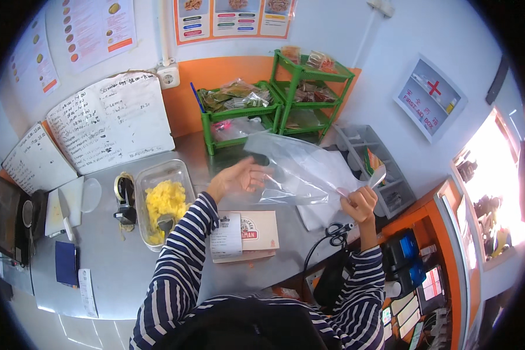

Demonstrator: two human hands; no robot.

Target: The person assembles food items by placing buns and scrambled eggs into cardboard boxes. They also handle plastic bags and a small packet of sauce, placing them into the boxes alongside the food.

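Observation:
A clear plastic bag (300, 169) stretches above the counter between my two hands. My right hand (360, 204) is closed in a fist on the bag's right end, and a gathered corner sticks out past it. At the bag's left end, my left hand (242, 179) is held with its fingers stretched out. Whether those fingertips touch the plastic is hard to tell. Below and between my hands a cream food box (265, 224) lies on the counter, with a paper receipt (226, 234) on its left part. White sheets or bags (318, 217) lie under the clear bag.
A clear tub of yellow scrambled egg (168, 201) stands left of my left forearm, beside a tape dispenser (124, 198). Green racks (277, 105) of packets stand at the back. Right of the bag is a grey divided tray (394, 189). A knife (65, 213) lies far left.

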